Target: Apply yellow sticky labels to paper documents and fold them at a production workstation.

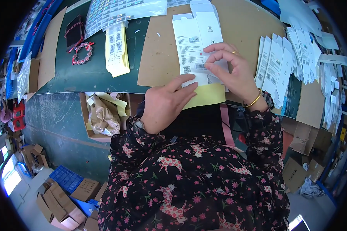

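One flat white box lies on a cardboard sheet on the bench, upright in view, printed side up: box [196, 48], sheet [156, 57], bench [94, 79]. Small barcode label [199, 66] at the box's lower part. Right hand [235, 73] pinches the label's right end, thumb against forefinger, other fingers curled above; can't tell if the label is stuck down. Left hand [162, 106] bends its fingers over the box's lower end and the left end of a yellow strip [207, 96]; thumb hidden, can't tell if it grips. Strip hangs past the bench's near edge. Bangle [252, 99] on right wrist.

Left of the sheet: yellow-backed label stack [117, 50], bead bracelet [82, 53], phone [74, 34] just above the bracelet. Label sheets [121, 13] at the far side. Right of the sheet: more white boxes [273, 65], fanned and overlapping. Below the bench edge, left of left hand: open carton [84, 115] with crumpled brown paper [104, 117]. Lower left, floor: blue crate [66, 179] among cartons [61, 202].
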`<action>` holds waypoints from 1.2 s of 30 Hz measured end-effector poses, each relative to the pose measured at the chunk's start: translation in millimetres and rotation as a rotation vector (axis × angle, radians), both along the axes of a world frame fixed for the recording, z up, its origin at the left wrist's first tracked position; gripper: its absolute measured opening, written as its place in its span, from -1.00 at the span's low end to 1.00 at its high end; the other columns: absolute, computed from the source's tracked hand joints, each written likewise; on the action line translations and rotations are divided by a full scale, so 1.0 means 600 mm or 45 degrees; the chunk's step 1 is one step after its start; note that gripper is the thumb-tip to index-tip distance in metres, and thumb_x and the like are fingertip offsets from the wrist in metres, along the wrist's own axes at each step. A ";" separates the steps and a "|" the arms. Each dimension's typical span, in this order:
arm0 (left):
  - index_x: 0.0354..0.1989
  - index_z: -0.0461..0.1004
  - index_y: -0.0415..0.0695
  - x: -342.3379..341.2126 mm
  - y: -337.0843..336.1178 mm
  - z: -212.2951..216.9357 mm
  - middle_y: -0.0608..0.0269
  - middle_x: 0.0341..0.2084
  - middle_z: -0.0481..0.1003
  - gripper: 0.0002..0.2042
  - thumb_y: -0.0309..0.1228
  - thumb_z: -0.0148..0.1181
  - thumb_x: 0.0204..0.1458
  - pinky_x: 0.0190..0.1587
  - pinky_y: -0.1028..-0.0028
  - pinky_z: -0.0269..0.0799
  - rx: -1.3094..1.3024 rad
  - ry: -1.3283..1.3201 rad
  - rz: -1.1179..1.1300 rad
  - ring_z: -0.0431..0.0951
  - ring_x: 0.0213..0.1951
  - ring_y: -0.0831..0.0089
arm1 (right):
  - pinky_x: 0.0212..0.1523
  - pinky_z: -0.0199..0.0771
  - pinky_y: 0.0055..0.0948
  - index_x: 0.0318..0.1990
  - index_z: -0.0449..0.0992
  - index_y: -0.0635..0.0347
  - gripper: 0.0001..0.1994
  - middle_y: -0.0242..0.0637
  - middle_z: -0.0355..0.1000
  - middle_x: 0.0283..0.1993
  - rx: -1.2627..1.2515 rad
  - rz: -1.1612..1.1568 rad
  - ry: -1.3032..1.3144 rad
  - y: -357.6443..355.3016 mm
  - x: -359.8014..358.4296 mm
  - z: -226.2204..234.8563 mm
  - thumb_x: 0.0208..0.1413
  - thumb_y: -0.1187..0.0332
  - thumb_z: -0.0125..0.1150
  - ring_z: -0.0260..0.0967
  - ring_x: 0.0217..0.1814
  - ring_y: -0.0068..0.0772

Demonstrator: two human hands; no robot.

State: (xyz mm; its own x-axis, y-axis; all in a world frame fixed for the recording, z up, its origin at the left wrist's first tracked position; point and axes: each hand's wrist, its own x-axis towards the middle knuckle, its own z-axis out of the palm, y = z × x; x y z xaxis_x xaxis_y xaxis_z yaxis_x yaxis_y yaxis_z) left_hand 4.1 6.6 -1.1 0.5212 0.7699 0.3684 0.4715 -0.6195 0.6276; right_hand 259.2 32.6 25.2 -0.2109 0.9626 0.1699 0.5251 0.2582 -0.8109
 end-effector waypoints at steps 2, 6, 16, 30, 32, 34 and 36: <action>-0.04 0.72 0.00 -0.005 0.002 -0.004 0.46 0.04 0.65 -0.79 -0.37 0.44 0.15 -0.40 0.39 0.56 0.040 0.062 -0.001 0.65 -0.45 0.36 | 0.44 0.24 -0.17 -0.22 0.69 0.14 -0.91 -0.34 0.56 0.22 0.060 -0.003 -0.075 0.000 -0.004 -0.007 0.18 0.39 0.48 0.33 0.36 -0.17; -0.04 0.71 0.01 -0.007 0.006 -0.004 0.46 0.02 0.66 -0.77 -0.41 0.43 0.11 -0.41 0.40 0.55 0.085 0.162 -0.007 0.63 -0.48 0.37 | 0.46 0.22 -0.17 -0.24 0.71 0.10 -0.92 -0.38 0.55 0.24 0.082 -0.018 -0.144 0.009 0.003 -0.016 0.17 0.37 0.50 0.25 0.43 -0.17; -0.04 0.71 -0.02 -0.003 0.009 -0.015 0.46 0.03 0.66 -0.76 -0.44 0.41 0.10 -0.47 0.41 0.48 0.084 0.077 0.011 0.55 -0.56 0.39 | 0.52 0.16 -0.16 -0.29 0.74 0.07 -0.94 -0.44 0.51 0.27 0.019 0.000 -0.170 0.012 0.002 -0.030 0.14 0.36 0.52 0.14 0.50 -0.18; -0.05 0.72 -0.05 -0.003 0.010 -0.015 0.42 0.02 0.67 -0.77 -0.47 0.41 0.10 -0.49 0.42 0.45 0.081 0.063 0.001 0.52 -0.58 0.41 | 0.51 0.15 -0.18 -0.29 0.75 0.06 -0.94 -0.51 0.52 0.24 0.046 -0.003 -0.231 0.014 0.000 -0.032 0.13 0.35 0.53 0.16 0.49 -0.22; -0.06 0.72 -0.05 -0.003 0.009 -0.015 0.41 0.02 0.67 -0.77 -0.47 0.42 0.09 -0.49 0.42 0.45 0.080 0.051 0.006 0.53 -0.58 0.42 | 0.51 0.15 -0.18 -0.29 0.75 0.06 -0.94 -0.51 0.52 0.24 0.048 -0.005 -0.226 0.014 0.000 -0.032 0.13 0.35 0.53 0.16 0.49 -0.22; -0.06 0.73 -0.05 -0.003 0.009 -0.015 0.41 0.02 0.67 -0.77 -0.48 0.42 0.09 -0.49 0.42 0.45 0.081 0.046 0.010 0.53 -0.58 0.42 | 0.52 0.15 -0.18 -0.29 0.76 0.06 -0.94 -0.51 0.52 0.24 0.044 -0.012 -0.226 0.014 0.000 -0.034 0.13 0.35 0.53 0.15 0.49 -0.21; -0.07 0.73 -0.05 -0.003 0.009 -0.014 0.41 0.02 0.68 -0.78 -0.48 0.42 0.09 -0.49 0.42 0.46 0.080 0.042 0.013 0.53 -0.57 0.42 | 0.52 0.14 -0.18 -0.29 0.76 0.06 -0.94 -0.51 0.51 0.24 0.043 -0.014 -0.225 0.014 0.000 -0.035 0.13 0.35 0.53 0.15 0.49 -0.21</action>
State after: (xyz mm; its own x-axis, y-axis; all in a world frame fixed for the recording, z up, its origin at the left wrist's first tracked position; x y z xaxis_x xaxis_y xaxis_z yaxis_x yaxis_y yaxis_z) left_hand 2.5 11.8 -9.7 0.5263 0.7510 0.3987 0.4977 -0.6522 0.5718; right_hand 258.9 41.0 4.1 -0.2297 0.9595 0.1634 0.6617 0.2770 -0.6967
